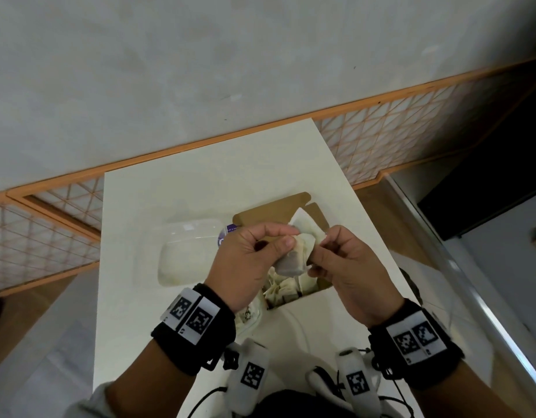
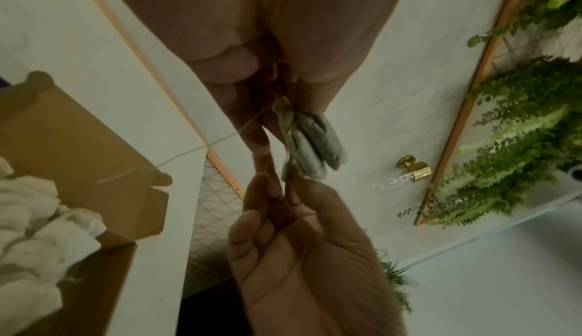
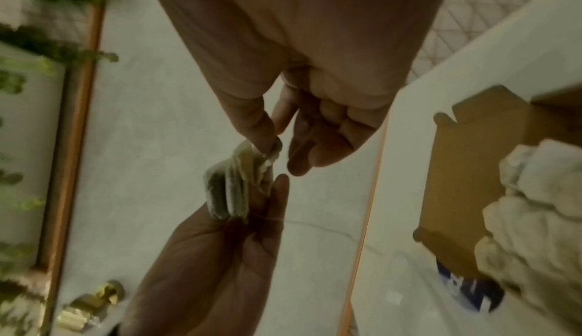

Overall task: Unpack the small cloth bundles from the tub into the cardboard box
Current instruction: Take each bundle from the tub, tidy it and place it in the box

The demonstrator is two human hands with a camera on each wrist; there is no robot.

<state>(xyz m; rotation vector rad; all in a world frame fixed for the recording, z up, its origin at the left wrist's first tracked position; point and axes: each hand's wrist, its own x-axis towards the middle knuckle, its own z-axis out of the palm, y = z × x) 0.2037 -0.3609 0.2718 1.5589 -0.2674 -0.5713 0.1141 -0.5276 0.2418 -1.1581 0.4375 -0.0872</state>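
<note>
Both hands hold one small cloth bundle in the air over the open cardboard box. My left hand grips its grey lower part between thumb and fingers. My right hand pinches its white upper edge. In the left wrist view the bundle hangs between the left hand and the right hand, with a thin thread trailing towards the box. In the right wrist view the right hand pinches the bundle, which rests on the left hand. Several pale bundles lie in the box.
A clear plastic tub sits on the white table left of the box, with a purple label at its right end. Another clear container shows under my left wrist. An orange mesh fence runs behind the table.
</note>
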